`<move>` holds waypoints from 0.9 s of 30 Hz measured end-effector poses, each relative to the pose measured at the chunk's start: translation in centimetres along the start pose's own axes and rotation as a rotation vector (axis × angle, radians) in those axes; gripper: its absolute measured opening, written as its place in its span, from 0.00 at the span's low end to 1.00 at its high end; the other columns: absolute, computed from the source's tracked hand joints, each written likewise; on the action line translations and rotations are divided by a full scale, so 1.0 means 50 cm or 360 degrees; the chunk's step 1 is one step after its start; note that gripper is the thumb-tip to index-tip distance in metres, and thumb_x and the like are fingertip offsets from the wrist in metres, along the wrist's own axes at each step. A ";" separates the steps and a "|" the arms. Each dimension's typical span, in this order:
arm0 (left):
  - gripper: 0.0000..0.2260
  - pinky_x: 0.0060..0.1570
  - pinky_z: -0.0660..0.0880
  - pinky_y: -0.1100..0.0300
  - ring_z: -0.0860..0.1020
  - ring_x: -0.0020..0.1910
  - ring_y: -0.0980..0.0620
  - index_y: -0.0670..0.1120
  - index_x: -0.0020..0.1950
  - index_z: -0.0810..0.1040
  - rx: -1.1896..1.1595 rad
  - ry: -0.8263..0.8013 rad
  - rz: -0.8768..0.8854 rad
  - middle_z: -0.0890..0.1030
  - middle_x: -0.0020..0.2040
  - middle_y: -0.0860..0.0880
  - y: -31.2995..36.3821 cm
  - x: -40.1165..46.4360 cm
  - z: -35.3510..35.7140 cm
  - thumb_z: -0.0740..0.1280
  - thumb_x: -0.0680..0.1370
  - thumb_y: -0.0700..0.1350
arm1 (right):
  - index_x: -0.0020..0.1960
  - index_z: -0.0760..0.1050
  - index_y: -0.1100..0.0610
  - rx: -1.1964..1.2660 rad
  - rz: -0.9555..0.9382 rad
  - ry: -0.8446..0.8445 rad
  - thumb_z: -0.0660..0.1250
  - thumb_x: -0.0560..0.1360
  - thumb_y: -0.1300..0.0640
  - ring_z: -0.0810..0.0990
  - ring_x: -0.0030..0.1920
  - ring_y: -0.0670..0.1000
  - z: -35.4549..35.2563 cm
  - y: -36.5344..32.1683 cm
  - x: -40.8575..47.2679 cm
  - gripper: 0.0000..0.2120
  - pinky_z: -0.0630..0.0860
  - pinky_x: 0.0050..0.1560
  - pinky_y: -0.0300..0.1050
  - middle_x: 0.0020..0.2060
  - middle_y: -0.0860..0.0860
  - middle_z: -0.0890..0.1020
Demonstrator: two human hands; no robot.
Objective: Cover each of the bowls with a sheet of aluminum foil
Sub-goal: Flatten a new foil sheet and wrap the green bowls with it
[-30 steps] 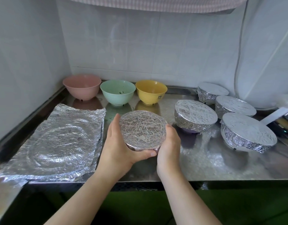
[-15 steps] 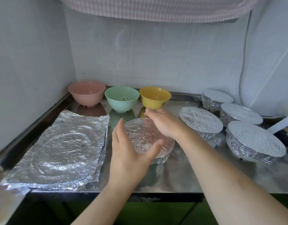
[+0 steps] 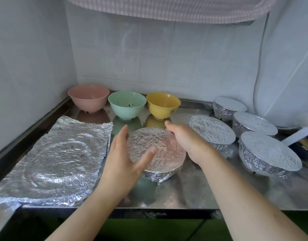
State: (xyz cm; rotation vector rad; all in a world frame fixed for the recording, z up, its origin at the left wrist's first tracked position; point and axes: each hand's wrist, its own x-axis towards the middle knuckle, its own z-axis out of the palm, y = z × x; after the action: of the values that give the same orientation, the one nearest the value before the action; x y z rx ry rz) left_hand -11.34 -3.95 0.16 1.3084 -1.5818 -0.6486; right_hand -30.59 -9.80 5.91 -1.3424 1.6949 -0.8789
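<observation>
counting from the right, 5 bowls are foiled; the newest foiled bowl [image 3: 156, 150] is flanked mid-counter by the left hand [image 3: 127, 157] and right hand [image 3: 188, 141], both spread, nothing gripped. 3 bowls [image 3: 127, 105] are left uncovered.

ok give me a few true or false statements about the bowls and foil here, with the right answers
1. Three bowls at the back are uncovered: pink bowl, green bowl, yellow bowl. True.
2. Foil sheets lie left of the hands. True.
3. The left hand grips a foil sheet. False: it is open beside the centre foil-covered bowl.
4. Only one bowl is covered. False: four more covered bowls stand to the right.
5. The right hand holds the yellow bowl. False: it rests at the covered bowl's far edge.
</observation>
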 end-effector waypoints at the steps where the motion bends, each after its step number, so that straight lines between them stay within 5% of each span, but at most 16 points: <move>1: 0.44 0.73 0.65 0.58 0.66 0.77 0.57 0.49 0.84 0.58 -0.0042 0.0056 -0.0052 0.67 0.80 0.51 0.006 -0.003 0.002 0.68 0.76 0.69 | 0.64 0.80 0.49 0.0163 0.0072 0.0027 0.64 0.75 0.28 0.83 0.59 0.55 0.002 0.011 -0.002 0.30 0.73 0.69 0.59 0.56 0.49 0.86; 5: 0.25 0.69 0.65 0.55 0.70 0.72 0.57 0.59 0.81 0.65 -0.0651 0.0136 -0.0536 0.70 0.75 0.58 0.045 -0.018 0.028 0.63 0.84 0.59 | 0.60 0.83 0.61 0.1015 0.0317 0.0145 0.61 0.84 0.41 0.87 0.56 0.62 0.019 0.030 -0.034 0.25 0.78 0.66 0.63 0.51 0.60 0.89; 9: 0.14 0.53 0.67 0.69 0.75 0.53 0.76 0.58 0.69 0.78 -0.1024 0.0403 -0.0590 0.79 0.61 0.64 0.055 -0.011 0.054 0.61 0.85 0.48 | 0.62 0.83 0.63 0.1487 0.0363 0.0247 0.58 0.84 0.41 0.85 0.58 0.66 0.038 0.050 -0.055 0.28 0.76 0.68 0.65 0.54 0.64 0.87; 11: 0.13 0.55 0.69 0.66 0.76 0.51 0.77 0.58 0.63 0.81 -0.1099 0.0471 -0.0620 0.81 0.57 0.64 0.054 -0.006 0.063 0.60 0.85 0.47 | 0.62 0.83 0.63 0.1534 0.0356 0.0305 0.58 0.85 0.42 0.86 0.57 0.65 0.045 0.051 -0.062 0.27 0.79 0.62 0.59 0.53 0.64 0.88; 15: 0.20 0.71 0.72 0.45 0.79 0.67 0.53 0.58 0.64 0.84 -0.1193 0.0465 -0.0754 0.83 0.65 0.55 0.037 0.000 0.071 0.61 0.77 0.58 | 0.60 0.84 0.62 0.1646 0.0315 0.0361 0.58 0.85 0.42 0.86 0.52 0.63 0.056 0.056 -0.067 0.26 0.80 0.52 0.53 0.50 0.62 0.88; 17: 0.23 0.73 0.71 0.42 0.78 0.69 0.50 0.59 0.65 0.83 -0.1202 0.0454 -0.0822 0.81 0.68 0.54 0.022 0.004 0.074 0.60 0.74 0.62 | 0.61 0.84 0.61 0.1695 0.0304 0.0354 0.58 0.84 0.42 0.86 0.54 0.64 0.061 0.062 -0.062 0.25 0.80 0.53 0.54 0.52 0.62 0.88; 24: 0.18 0.71 0.70 0.48 0.78 0.66 0.57 0.60 0.62 0.84 -0.1060 0.0368 -0.0762 0.84 0.62 0.59 0.028 0.011 0.056 0.61 0.77 0.58 | 0.54 0.84 0.59 0.1572 0.0219 0.0292 0.59 0.84 0.46 0.86 0.47 0.60 0.053 0.067 -0.065 0.20 0.79 0.51 0.51 0.44 0.59 0.88; 27: 0.13 0.63 0.73 0.53 0.81 0.59 0.62 0.60 0.55 0.86 -0.1029 0.0253 -0.0682 0.86 0.55 0.62 0.034 0.014 0.040 0.61 0.83 0.51 | 0.53 0.84 0.61 0.1251 0.0106 0.0264 0.65 0.81 0.46 0.86 0.51 0.60 0.028 0.061 -0.055 0.19 0.78 0.62 0.57 0.47 0.58 0.88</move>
State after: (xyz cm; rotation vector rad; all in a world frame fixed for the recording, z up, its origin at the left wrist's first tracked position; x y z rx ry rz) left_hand -13.87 -4.44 0.99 1.1578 -0.8453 -1.1725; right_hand -30.30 -6.57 3.02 -0.6872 1.2714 -1.4472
